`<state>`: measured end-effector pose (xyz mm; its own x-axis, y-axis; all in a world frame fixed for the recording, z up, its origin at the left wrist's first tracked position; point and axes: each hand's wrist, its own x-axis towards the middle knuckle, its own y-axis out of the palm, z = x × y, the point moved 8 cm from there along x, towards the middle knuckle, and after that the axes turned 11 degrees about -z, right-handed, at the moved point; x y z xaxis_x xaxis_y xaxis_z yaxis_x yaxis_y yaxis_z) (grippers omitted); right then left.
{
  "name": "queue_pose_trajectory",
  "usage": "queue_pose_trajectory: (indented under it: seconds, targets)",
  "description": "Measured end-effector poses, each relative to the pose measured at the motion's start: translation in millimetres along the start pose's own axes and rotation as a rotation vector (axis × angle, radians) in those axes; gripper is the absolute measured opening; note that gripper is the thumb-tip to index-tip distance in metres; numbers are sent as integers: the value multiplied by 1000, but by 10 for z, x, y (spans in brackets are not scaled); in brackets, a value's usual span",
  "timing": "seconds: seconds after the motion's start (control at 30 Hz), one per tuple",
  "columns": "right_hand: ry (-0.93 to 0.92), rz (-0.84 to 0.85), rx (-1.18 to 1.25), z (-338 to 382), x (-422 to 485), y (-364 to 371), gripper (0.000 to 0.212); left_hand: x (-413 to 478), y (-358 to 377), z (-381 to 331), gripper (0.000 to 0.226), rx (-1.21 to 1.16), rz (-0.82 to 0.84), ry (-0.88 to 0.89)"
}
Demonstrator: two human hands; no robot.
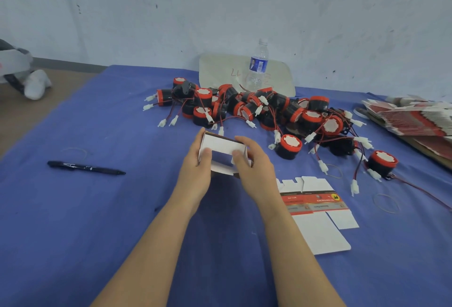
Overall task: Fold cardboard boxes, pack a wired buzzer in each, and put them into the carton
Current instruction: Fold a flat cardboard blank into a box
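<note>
Folding the cardboard box over the bench, left grip and right grip pinch its sides, thumbs apparently tucking a flap; next, close 1 end, then fetch a buzzer.

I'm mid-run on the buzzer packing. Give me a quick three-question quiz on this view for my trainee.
1. True or false: the left hand and the right hand both grip the half-folded box.
2. What stands behind the buzzers? A. a bottle B. a mug C. a tape roll
3. Fill in: the flat blank lies on the cloth to the ___ of the right hand.
Key: 1 true; 2 A; 3 right.
</note>
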<state>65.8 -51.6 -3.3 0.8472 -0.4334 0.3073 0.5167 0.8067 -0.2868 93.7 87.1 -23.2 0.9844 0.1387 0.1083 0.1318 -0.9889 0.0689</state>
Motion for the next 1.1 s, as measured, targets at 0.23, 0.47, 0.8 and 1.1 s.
queue_pose_trajectory:
  seconds: [0.23,0.47,0.8,1.1]
  targets:
    - [84,-76,69,-68,18,-48,31,4,-47,40,38,-121,-82,-56]
    - [81,47,-49,-78,45,-36,29,-69,-25,-217,49,44,-56,203]
    - [68,-64,-9,-48,40,-80,20,-109,33,-302,49,142,43,324]
    - [105,-58,67,-105,84,-134,20,-144,99,-285,45,151,152,277]
